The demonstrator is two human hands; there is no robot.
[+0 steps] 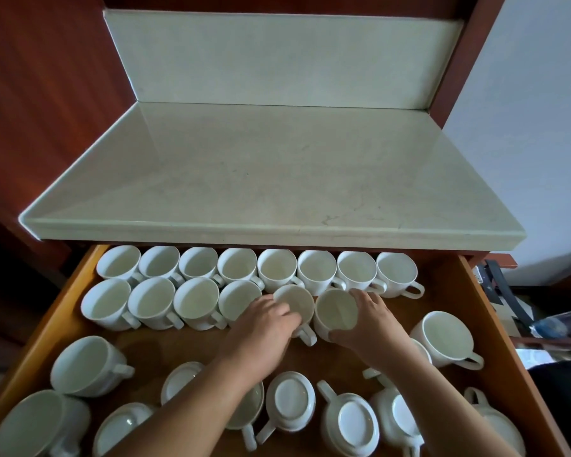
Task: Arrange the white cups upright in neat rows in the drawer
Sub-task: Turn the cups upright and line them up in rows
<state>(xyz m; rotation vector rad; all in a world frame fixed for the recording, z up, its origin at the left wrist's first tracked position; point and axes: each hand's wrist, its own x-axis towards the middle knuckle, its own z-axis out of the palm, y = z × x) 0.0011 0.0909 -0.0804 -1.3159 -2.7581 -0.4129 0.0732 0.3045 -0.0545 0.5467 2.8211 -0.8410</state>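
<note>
Lower half of frame: wooden drawer [449, 291]. At its back, two upright rows [198, 263] of white cups. In front, overturned cups [290, 399]. Centre: left hand [264, 324] curled round left cup [294, 305]. Right hand [368, 321] clasps right cup [337, 313] at the rim.

An open wooden drawer [468, 311] sits below a pale stone surface [261, 173]. In the drawer, a back row [238, 265] of eight white cups stands upright, and a second row [152, 303] holds four more. At that row's end the left hand [264, 328] grips one cup [294, 305]. The right hand [371, 319] holds a neighbouring cup [337, 313] just beside it. The nearer cups [290, 399] lie overturned or on their sides.
</note>
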